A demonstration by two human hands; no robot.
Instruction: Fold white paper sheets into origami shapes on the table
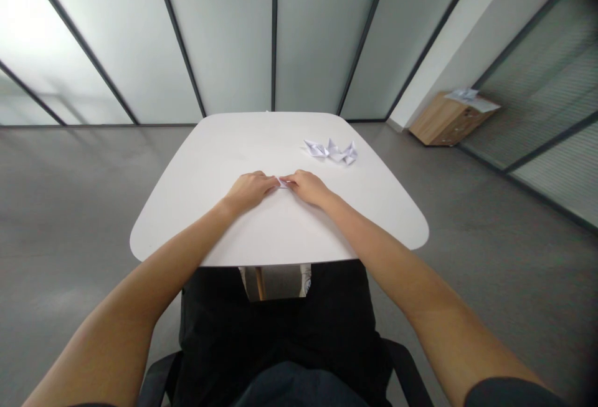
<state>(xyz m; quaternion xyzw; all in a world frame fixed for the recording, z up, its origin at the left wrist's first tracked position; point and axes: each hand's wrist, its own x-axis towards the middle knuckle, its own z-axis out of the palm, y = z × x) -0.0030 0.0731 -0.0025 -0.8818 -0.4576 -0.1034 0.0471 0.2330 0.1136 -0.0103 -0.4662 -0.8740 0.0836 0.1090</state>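
A small piece of folded white paper (283, 182) sits at the centre of the frame on a white round-cornered table (196, 170), with only a sliver showing between the two hands. The left hand (250, 190) and right hand (306, 186) are palm down, their fingers drawn in and almost closed, pinching the paper from either side. The bare forearms (374, 248) converge on it from the lower corners of the frame.

Up and to the right of the hands, a cluster of folded white paper shapes (330, 152) lies on the same tabletop, near its far edge and not touching either hand. Below the near table edge, at lower centre, are the seated person's black trousers (275, 326), with a black chair armrest (159, 382) at lower left.

A grey floor (70, 201) spreads to both sides of the table. Frosted glass partitions (228, 33) run across the top of the frame. At upper right, a low wooden cabinet (448, 119) stands against the wall, with white papers (469, 99) lying on top.
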